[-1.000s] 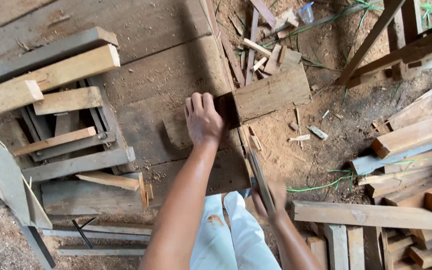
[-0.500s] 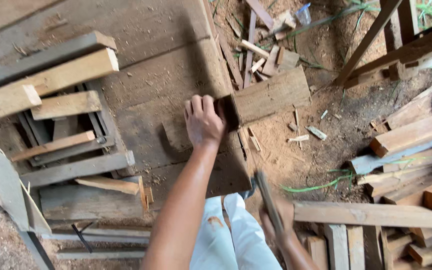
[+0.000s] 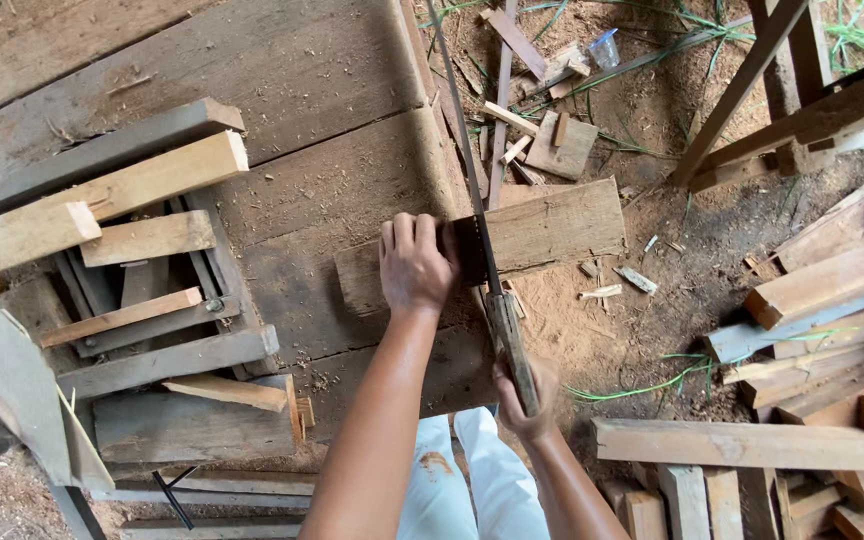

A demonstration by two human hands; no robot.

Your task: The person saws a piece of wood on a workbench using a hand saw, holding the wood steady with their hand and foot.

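My left hand (image 3: 415, 264) presses flat on a short wooden plank (image 3: 552, 232) that lies across the edge of a weathered wooden workbench (image 3: 332, 150); part of the plank overhangs the ground. My right hand (image 3: 524, 398) grips the wooden handle of a handsaw (image 3: 482, 240). The thin blade runs away from me across the plank, just right of my left fingers, and reaches past the bench edge toward the far scraps.
Sawdust and offcuts (image 3: 602, 290) cover the dirt below the plank. Stacked timber pieces (image 3: 122, 200) sit on the bench at left. More planks (image 3: 832, 280) pile up at right, one long board (image 3: 752, 445) lies near my legs, and a slanted frame (image 3: 752, 80) stands at the far right.
The saw has come up from low beside my right leg and now lies across the plank next to my left hand. My left hand has stayed pressed on the plank.
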